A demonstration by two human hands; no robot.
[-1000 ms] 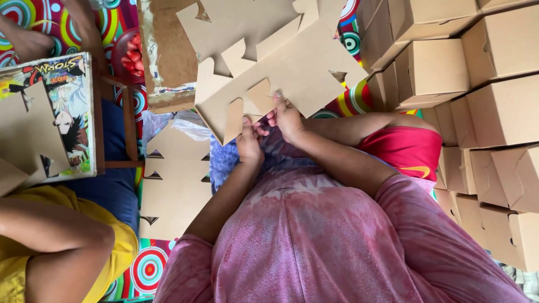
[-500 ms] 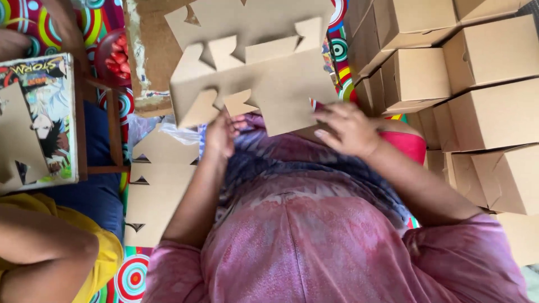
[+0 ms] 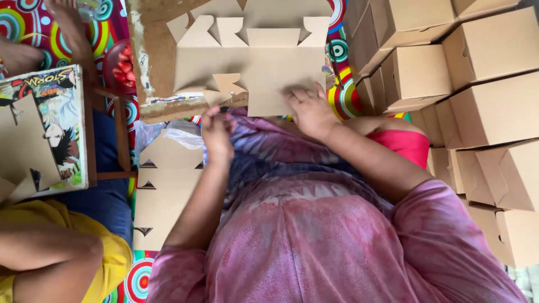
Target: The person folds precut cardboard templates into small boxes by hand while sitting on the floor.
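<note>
Left hand [image 3: 218, 130], frame centre-left: fingertips pinched on small flap at lower edge of flat cardboard box blank [image 3: 252, 62]; contact partly hidden by knuckles. Right hand [image 3: 310, 109], centre: fingers spread, palm pressed flat on blank's lower right. Blank at upper centre, top edge cut off. Folded boxes [image 3: 477, 84] stacked at right. Flat blanks [image 3: 163, 191] at lower left.

A flat box blank [image 3: 264, 62] of matt, smooth brown cardboard is seen, as are the folded boxes [image 3: 483, 84]. The board beneath [image 3: 147, 62] is rough, worn wood. Soft pink cloth [image 3: 314, 247] is mottled; the book cover [image 3: 56, 112] is glossy paper.
</note>
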